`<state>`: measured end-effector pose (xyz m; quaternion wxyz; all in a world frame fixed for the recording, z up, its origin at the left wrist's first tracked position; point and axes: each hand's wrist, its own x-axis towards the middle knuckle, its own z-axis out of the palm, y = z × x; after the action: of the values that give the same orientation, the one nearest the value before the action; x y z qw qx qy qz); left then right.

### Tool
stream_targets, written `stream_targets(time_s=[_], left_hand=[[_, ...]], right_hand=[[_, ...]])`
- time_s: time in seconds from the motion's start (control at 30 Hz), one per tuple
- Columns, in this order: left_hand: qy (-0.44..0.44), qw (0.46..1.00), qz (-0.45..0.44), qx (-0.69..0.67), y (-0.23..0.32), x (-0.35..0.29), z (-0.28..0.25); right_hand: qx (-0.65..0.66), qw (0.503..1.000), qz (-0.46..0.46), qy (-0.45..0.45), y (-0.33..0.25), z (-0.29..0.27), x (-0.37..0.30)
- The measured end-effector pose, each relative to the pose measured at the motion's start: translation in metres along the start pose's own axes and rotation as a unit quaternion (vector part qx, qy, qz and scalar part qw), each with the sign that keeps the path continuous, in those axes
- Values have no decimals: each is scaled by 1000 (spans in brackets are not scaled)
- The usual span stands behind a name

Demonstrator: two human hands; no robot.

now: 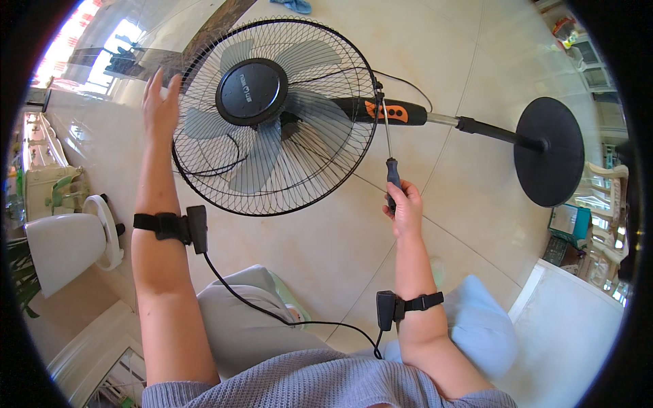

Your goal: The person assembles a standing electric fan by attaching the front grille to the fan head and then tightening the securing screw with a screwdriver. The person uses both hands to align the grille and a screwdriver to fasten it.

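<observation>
A pedestal fan lies across the tiled floor, its round wire cage [320, 194] facing up at me with grey blades [255, 160] inside. My right hand [407, 207] grips the dark handle of a screwdriver [392, 170]. The thin shaft runs away from me to a small black clip [379, 87] on the cage's right rim; whether the tip sits in a screw is too small to tell. At the cage's left rim is my left hand [162, 112], fingers stretched out and apart; contact with the rim is unclear.
The fan's black column with an orange control panel [386, 111] leads right to a round black base [549, 153]. A black cable [272, 314] links my two arm straps. A white seat [75, 245] stands left, a white panel [564, 326] right, and a teal box [571, 223] beyond.
</observation>
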<state>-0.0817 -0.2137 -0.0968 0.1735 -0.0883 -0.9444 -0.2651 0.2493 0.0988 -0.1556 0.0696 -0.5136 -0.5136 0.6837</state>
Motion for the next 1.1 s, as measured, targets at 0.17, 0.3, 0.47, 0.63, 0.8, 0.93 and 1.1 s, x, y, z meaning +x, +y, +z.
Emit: stream_targets(time_s=[0.17, 0.3, 0.47, 0.63, 0.8, 0.93, 1.1], left_hand=[[-115, 959, 238, 105, 141, -57, 18], [-224, 943, 212, 122, 175, -76, 21], [-304, 929, 173, 124, 175, -82, 22], [-304, 932, 146, 130, 179, -83, 27], [-290, 937, 156, 118, 174, -84, 27], [-276, 942, 153, 116, 173, -85, 29], [-278, 942, 155, 109, 172, -85, 28]], right_hand=[[-12, 1000, -1, 7, -3, -5, 0], [-21, 1000, 21, -6, -2, -5, -3], [-65, 997, -8, -28, 1, 0, -8], [-78, 994, -78, -4, 1, 0, -9], [-41, 997, -58, 11, 1, -3, -4], [-101, 988, -113, 23, 3, 0, -5], [-52, 997, -51, -10, -1, -5, -3]])
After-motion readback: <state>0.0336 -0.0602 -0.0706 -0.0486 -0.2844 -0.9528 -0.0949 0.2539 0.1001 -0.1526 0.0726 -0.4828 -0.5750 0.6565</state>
